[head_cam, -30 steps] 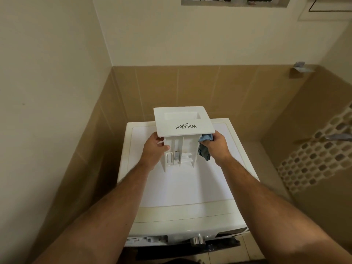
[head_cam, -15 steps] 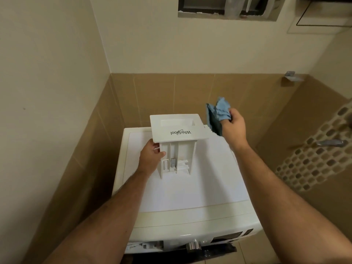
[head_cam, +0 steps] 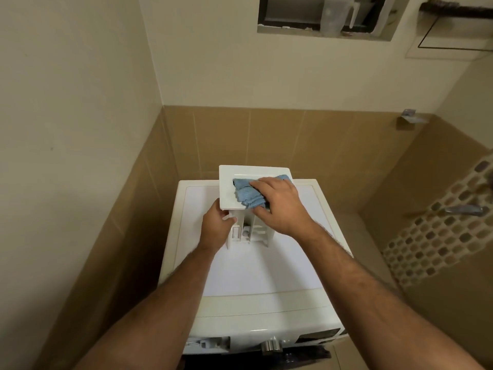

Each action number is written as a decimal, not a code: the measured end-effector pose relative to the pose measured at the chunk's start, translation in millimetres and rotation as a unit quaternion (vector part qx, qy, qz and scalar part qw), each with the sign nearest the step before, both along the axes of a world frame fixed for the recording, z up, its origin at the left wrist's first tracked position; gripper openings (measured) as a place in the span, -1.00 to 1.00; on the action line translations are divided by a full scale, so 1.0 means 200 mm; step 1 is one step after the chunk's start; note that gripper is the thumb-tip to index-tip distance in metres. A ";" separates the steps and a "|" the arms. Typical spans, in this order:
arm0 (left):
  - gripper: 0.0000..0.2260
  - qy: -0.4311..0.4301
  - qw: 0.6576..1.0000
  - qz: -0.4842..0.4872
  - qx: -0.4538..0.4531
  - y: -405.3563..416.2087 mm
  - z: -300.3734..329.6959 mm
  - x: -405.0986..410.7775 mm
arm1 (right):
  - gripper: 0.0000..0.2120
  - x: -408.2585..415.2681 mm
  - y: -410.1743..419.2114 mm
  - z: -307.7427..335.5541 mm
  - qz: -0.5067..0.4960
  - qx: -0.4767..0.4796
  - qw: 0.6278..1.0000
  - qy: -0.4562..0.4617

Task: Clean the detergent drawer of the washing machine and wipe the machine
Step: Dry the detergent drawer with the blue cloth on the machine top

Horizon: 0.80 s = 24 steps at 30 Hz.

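Drawer (head_cam: 226,190) upright on washer (head_cam: 266,276), front panel up | left hand (head_cam: 214,228) grips its side | right hand (head_cam: 280,206) presses cloth (head_cam: 246,194) on panel

under my right hand (head_cam: 282,206), a blue cloth (head_cam: 246,194), nubbly terry, lies on the drawer (head_cam: 226,188), smooth white plastic. the washer (head_cam: 261,276) top is matt white; its knob (head_cam: 270,346) shiny metal; the tiles (head_cam: 293,140) satin tan.

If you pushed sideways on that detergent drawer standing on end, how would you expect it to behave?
The drawer would probably tip: it stands on its narrow end on the washing machine, with the wide front panel uppermost. The left hand grips its side, likely steadying it. It looks like stiff, light plastic, since the right hand presses the cloth on it without visible bending.
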<state>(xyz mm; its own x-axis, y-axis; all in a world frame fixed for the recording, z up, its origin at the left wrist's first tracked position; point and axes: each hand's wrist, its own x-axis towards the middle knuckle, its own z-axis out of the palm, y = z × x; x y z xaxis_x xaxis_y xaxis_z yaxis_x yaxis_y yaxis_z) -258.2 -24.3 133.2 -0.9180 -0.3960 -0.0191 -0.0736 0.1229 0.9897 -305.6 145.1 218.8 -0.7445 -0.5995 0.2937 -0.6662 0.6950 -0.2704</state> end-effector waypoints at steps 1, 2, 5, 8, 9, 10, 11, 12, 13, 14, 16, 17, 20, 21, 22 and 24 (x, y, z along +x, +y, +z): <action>-0.51 0.000 1.000 -0.004 0.002 0.00 0.00 0.00 | -0.45 0.00 0.01 0.00 0.008 0.006 1.000 0.000; -0.51 0.000 1.000 -0.010 0.004 -0.01 0.01 0.00 | -0.44 0.00 0.01 0.00 0.014 0.009 1.000 0.005; -0.54 -0.007 0.998 -0.053 0.043 -0.05 0.06 0.00 | -0.50 0.02 0.02 -0.03 0.016 0.012 0.999 0.032; -0.65 -0.052 0.982 -0.103 0.151 -0.11 0.12 0.01 | -0.52 0.04 0.02 -0.06 0.013 0.016 0.998 0.052; -0.70 -0.068 0.970 -0.103 0.210 -0.14 0.14 0.01 | -0.52 0.05 0.02 -0.06 0.010 0.018 0.998 0.053; -0.72 -0.079 0.952 -0.100 0.279 -0.16 0.16 0.01 | -0.51 0.05 0.02 -0.07 0.006 0.021 0.998 0.051; -0.69 -0.081 0.933 -0.098 0.337 -0.17 0.20 0.01 | -0.51 0.06 0.02 -0.07 0.001 0.024 0.999 0.048; -0.66 -0.075 0.923 -0.095 0.364 -0.19 0.23 0.00 | -0.50 0.07 0.02 -0.07 -0.002 0.026 0.999 0.047; -0.63 -0.068 0.924 -0.093 0.363 -0.21 0.27 -0.01 | -0.50 0.07 0.02 -0.07 -0.003 0.029 0.998 0.048; -0.60 -0.064 0.932 -0.102 0.341 -0.23 0.31 -0.02 | -0.50 0.07 0.02 -0.07 -0.004 0.031 0.998 0.050; -0.58 -0.069 0.951 -0.128 0.271 -0.26 0.38 -0.05 | -0.50 0.08 0.02 -0.08 -0.007 0.035 0.998 0.050; -0.60 -0.074 0.958 -0.132 0.243 -0.26 0.40 -0.06 | -0.50 0.08 0.01 -0.08 -0.008 0.037 0.998 0.051; -0.70 -0.082 0.970 -0.112 0.197 -0.26 0.42 -0.08 | -0.48 0.11 -0.01 -0.08 -0.006 0.046 0.997 0.054; -0.73 -0.085 0.973 -0.105 0.187 -0.25 0.42 -0.08 | -0.47 0.13 -0.02 -0.08 -0.005 0.050 0.997 0.053; -0.76 -0.086 0.974 -0.101 0.182 -0.24 0.42 -0.09 | -0.47 0.14 -0.04 -0.08 -0.003 0.051 0.997 0.053; -0.79 -0.082 0.973 -0.099 0.190 -0.23 0.43 -0.09 | -0.46 0.17 -0.09 -0.09 0.009 0.053 0.997 0.054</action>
<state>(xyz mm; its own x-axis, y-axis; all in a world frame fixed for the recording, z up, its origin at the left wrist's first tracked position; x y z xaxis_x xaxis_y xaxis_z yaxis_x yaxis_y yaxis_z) -276.9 -70.3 218.5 -0.9480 -0.1464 -0.2827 -0.2471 -0.2215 0.9433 -271.5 127.4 201.2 -0.7012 -0.6438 0.3063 -0.6997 0.7038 -0.1229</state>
